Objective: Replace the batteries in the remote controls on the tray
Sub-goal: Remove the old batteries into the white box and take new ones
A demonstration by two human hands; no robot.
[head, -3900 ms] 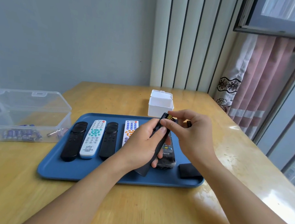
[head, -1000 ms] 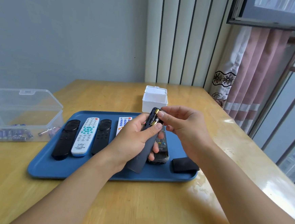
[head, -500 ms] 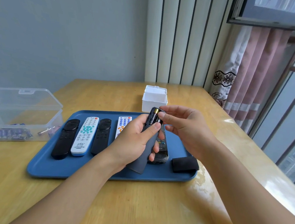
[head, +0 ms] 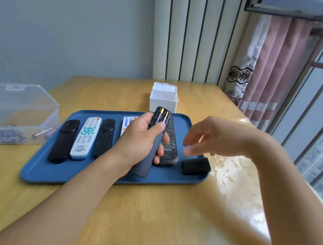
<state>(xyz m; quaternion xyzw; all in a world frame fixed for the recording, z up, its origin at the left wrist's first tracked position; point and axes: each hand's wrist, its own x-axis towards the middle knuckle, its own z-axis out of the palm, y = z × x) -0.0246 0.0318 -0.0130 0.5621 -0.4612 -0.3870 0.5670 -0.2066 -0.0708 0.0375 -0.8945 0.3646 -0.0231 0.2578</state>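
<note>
Here, remote (head: 152, 141) tilted lengthwise, batteries (head: 162, 116) far-end

Clearance around my right hand (head: 209, 137)
Bare tray (head: 185, 124) beneath it; battery cover (head: 196, 165) just below, white box (head: 163, 101) beyond
</note>
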